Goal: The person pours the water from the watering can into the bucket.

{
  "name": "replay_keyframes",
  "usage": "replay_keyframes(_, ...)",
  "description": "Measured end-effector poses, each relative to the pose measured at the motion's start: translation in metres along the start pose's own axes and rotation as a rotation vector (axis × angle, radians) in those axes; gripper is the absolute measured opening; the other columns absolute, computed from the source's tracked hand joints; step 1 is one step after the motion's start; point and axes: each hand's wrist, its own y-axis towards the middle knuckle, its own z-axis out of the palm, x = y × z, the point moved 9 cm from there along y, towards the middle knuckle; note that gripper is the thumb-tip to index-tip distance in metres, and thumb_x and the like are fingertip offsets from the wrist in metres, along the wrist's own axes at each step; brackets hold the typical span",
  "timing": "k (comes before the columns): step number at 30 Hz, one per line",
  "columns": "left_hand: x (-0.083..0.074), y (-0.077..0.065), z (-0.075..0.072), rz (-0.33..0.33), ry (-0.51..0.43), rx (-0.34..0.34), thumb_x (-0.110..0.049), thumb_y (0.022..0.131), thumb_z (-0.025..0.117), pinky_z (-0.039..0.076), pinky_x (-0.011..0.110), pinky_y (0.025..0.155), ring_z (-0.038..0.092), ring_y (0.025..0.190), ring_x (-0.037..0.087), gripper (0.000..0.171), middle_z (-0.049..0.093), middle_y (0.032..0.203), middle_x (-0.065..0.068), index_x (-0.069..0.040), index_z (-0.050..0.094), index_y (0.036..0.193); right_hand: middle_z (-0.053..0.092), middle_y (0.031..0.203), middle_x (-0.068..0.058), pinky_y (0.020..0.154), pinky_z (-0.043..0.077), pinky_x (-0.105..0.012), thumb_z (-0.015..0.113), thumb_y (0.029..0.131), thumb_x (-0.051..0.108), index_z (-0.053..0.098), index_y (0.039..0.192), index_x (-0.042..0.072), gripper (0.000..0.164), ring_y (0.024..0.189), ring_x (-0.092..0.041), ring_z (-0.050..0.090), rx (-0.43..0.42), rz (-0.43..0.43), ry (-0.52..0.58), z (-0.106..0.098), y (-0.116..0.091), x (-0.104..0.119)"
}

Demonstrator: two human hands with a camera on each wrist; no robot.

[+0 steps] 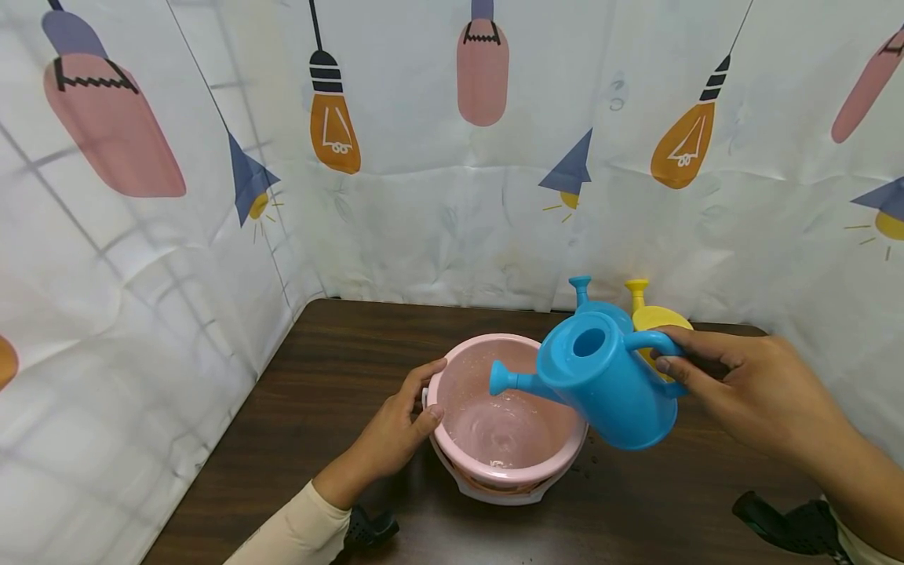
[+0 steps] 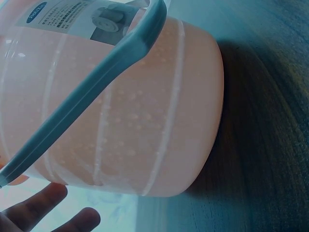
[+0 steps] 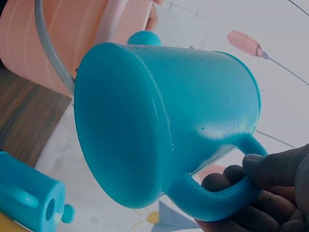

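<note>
My right hand (image 1: 763,384) grips the handle of a blue watering can (image 1: 614,384), held up and tilted with its spout over a pink bucket (image 1: 494,471). In the right wrist view, the watering can (image 3: 203,101) shows its round base and wet drops on its side; fingers and thumb wrap the handle. My left hand (image 1: 395,424) holds the near-left rim of the bucket, thumb and index fingertip at the edge. Ripples show in the water (image 1: 497,428) inside. In the left wrist view, the bucket (image 2: 135,121) stands on the table, its grey handle hanging down.
Behind the raised can stand a second blue watering can (image 1: 609,312) and a yellow watering can (image 1: 664,318). All stands on a dark wooden table (image 1: 339,353). A white patterned curtain (image 1: 424,212) hangs at the back and left. Droplets lie right of the bucket.
</note>
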Motion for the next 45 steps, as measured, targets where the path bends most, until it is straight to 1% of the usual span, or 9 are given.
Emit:
replay_keyframes(10, -0.0006, 0.0003, 0.0002, 0.001, -0.01, 0.002, -0.036, 0.106, 0.052, 0.054, 0.038, 0.084, 0.064, 0.102, 0.015, 0.059, 0.062, 0.127, 0.007, -0.026, 0.029, 0.159, 0.075, 0.099, -0.02, 0.049, 0.042, -0.026, 0.084, 0.084, 0.009, 0.073, 0.122, -0.003, 0.041, 0.065, -0.006, 0.057, 0.002, 0.007, -0.009, 0.0006, 0.0008, -0.0008)
replay_keyframes(16, -0.0006, 0.0004, 0.0001, 0.002, -0.005, 0.0, -0.035, 0.106, 0.052, 0.054, 0.038, 0.084, 0.064, 0.101, 0.015, 0.059, 0.063, 0.127, 0.007, -0.026, 0.03, 0.159, 0.074, 0.102, -0.023, 0.049, 0.041, -0.026, 0.083, 0.085, 0.008, 0.072, 0.122, -0.004, 0.041, 0.063, -0.006, 0.055, 0.001, 0.007, -0.005, 0.0007, 0.001, -0.0006)
replay_keyframes(22, -0.0009, 0.0002, 0.0003, 0.003, -0.007, 0.004, -0.034, 0.106, 0.052, 0.054, 0.038, 0.083, 0.065, 0.101, 0.015, 0.059, 0.062, 0.126, 0.007, -0.026, 0.029, 0.159, 0.075, 0.1, -0.02, 0.048, 0.039, -0.026, 0.084, 0.084, 0.007, 0.073, 0.122, -0.002, 0.041, 0.063, -0.004, 0.054, -0.013, -0.007, 0.003, -0.0007, 0.0011, 0.0012)
replay_keyframes(28, -0.0013, 0.0002, 0.0001, 0.001, 0.003, 0.006, -0.036, 0.106, 0.051, 0.053, 0.038, 0.084, 0.064, 0.102, 0.015, 0.059, 0.062, 0.126, 0.006, -0.027, 0.028, 0.159, 0.075, 0.099, -0.02, 0.047, 0.037, -0.026, 0.083, 0.085, 0.008, 0.072, 0.123, -0.002, 0.041, 0.056, -0.003, 0.048, -0.008, -0.001, -0.001, -0.0005, 0.0007, 0.001)
replay_keyframes(33, -0.0012, 0.0003, 0.0002, 0.001, 0.0, 0.005, -0.037, 0.106, 0.051, 0.053, 0.038, 0.084, 0.064, 0.102, 0.015, 0.059, 0.063, 0.124, 0.005, -0.027, 0.029, 0.159, 0.074, 0.101, -0.022, 0.047, 0.037, -0.026, 0.083, 0.085, 0.008, 0.072, 0.123, -0.003, 0.042, 0.056, -0.003, 0.048, -0.001, -0.001, -0.007, 0.0002, 0.0007, 0.0005)
replay_keyframes(40, -0.0008, 0.0001, 0.0003, -0.007, -0.01, 0.008, -0.037, 0.106, 0.051, 0.053, 0.038, 0.085, 0.064, 0.102, 0.015, 0.059, 0.063, 0.125, 0.006, -0.027, 0.029, 0.159, 0.074, 0.101, -0.023, 0.045, 0.035, -0.026, 0.083, 0.084, 0.007, 0.072, 0.123, -0.004, 0.042, 0.05, -0.003, 0.042, 0.0, -0.006, -0.004, 0.0006, 0.0007, 0.0017)
replay_keyframes(42, -0.0009, 0.0, 0.0002, -0.01, -0.012, 0.008, -0.037, 0.106, 0.051, 0.053, 0.038, 0.085, 0.064, 0.102, 0.015, 0.059, 0.063, 0.125, 0.006, -0.027, 0.029, 0.159, 0.074, 0.101, -0.023, 0.046, 0.037, -0.026, 0.083, 0.084, 0.007, 0.072, 0.123, -0.004, 0.042, 0.052, -0.003, 0.046, -0.002, -0.008, 0.0, 0.0007, 0.0011, 0.0017)
replay_keyframes(45, -0.001, 0.0, 0.0001, -0.01, -0.013, 0.009, -0.037, 0.106, 0.051, 0.053, 0.038, 0.085, 0.064, 0.102, 0.015, 0.059, 0.063, 0.125, 0.007, -0.027, 0.029, 0.159, 0.074, 0.102, -0.023, 0.049, 0.043, -0.025, 0.084, 0.083, 0.007, 0.072, 0.122, -0.004, 0.042, 0.06, -0.009, 0.058, -0.003, -0.008, 0.006, 0.0009, 0.0017, 0.0014)
